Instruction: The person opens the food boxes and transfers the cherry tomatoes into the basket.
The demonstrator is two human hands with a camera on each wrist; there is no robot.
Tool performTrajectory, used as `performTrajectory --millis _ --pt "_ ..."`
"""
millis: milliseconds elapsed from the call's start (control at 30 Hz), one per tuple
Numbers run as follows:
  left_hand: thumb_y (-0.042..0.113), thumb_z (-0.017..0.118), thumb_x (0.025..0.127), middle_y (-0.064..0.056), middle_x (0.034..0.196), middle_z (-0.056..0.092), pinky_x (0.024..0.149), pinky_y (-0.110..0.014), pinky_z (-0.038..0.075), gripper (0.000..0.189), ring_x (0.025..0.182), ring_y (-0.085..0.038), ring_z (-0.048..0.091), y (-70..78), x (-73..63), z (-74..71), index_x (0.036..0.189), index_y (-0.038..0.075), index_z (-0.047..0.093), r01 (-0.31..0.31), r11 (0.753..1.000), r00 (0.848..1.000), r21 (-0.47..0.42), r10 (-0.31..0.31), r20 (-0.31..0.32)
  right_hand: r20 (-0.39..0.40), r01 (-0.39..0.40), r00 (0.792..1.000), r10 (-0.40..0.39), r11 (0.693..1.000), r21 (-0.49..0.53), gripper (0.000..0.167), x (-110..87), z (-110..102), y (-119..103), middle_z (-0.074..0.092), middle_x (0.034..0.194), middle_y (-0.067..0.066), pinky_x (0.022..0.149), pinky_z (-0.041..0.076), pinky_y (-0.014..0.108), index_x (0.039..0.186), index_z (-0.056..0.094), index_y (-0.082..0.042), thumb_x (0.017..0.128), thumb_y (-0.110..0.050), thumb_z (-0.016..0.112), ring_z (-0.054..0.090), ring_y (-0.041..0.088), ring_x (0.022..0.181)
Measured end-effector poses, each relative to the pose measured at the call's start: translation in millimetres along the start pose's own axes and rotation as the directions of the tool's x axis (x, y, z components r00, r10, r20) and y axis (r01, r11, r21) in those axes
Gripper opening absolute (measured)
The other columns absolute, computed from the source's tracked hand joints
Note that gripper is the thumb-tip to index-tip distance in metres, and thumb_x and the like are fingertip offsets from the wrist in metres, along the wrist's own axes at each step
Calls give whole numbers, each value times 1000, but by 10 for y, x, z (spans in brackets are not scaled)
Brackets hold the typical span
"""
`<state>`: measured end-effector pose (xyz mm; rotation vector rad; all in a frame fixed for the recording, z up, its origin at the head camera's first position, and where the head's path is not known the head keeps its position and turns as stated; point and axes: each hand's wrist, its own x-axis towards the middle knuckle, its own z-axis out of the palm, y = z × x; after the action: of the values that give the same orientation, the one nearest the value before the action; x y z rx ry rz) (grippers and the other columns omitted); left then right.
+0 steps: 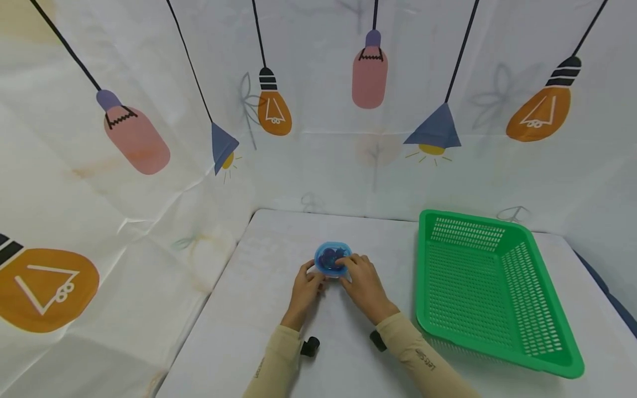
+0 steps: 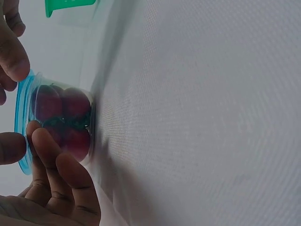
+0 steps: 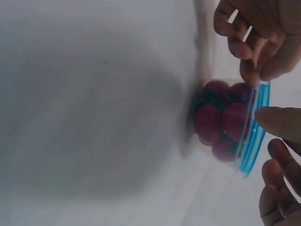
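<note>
A small clear plastic container (image 2: 89, 101) with a blue lid (image 1: 324, 270) stands upright on the white table, between both hands. Through its wall show several dark red, round fruits (image 3: 208, 120) with green bits among them. My left hand (image 1: 304, 290) holds the container's near left side, its thumb and fingertips pinching at the rim. From the right, my right hand (image 1: 365, 284) reaches over the lid, with the index finger bent onto its top and the thumb (image 3: 277, 123) against the lid's edge. The lid lies over the container's mouth.
A large green plastic basket (image 1: 423, 276) with perforated walls stands on the table (image 1: 239, 331) to the right. Behind and to the left hangs a white sheet (image 1: 318, 166) printed with lamps and bulbs. Black wrist cameras (image 1: 311, 346) sit below the hands.
</note>
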<state>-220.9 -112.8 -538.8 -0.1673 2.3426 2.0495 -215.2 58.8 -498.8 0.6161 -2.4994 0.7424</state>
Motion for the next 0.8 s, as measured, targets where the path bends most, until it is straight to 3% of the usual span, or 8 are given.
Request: performTrajectory --millis 133,533,633,767,800 --pt "18 58 100 -20 103 71 64 -29 47 62 88 -41 65 -2 4 6 153 -2 34 -8 1000 1000 -9 8 2 -46 27 999 -27 1000 -7 43 -20 65 62 67 103 9 78 50 44 109 72 -8 71 -1 91 58 28 90" --pt "15 58 98 -15 97 72 64 -28 48 58 76 -22 64 -6 1 22 150 1 39 -5 1000 1000 15 6 -16 -45 11 999 -10 1000 26 39 -50 101 109 70 104 9 81 51 44 110 72 -7 74 -1 88 60 27 91" --pt "12 56 98 -21 99 71 64 -28 47 56 79 -31 65 89 -44 21 149 -2 39 9 1000 1000 7 -9 -13 -35 3 999 -2 999 32 38 -43 92 102 70 104 8 80 51 45 110 73 -8 76 -1 87 61 27 92" --pt "13 56 100 -25 104 70 64 -29 46 58 87 -43 64 103 -50 17 151 -3 36 23 1000 1000 -13 -23 -4 -43 5 999 -4 1000 26 34 -30 85 97 70 102 6 78 51 45 107 74 -11 77 -3 87 61 27 91" --pt "15 57 100 -23 104 71 64 -29 46 59 86 -41 65 44 -18 21 152 -1 36 25 1000 1000 -9 -25 -8 -50 7 999 -6 1000 14 32 -28 91 98 70 101 6 77 51 45 105 74 -12 77 -4 88 61 26 90"
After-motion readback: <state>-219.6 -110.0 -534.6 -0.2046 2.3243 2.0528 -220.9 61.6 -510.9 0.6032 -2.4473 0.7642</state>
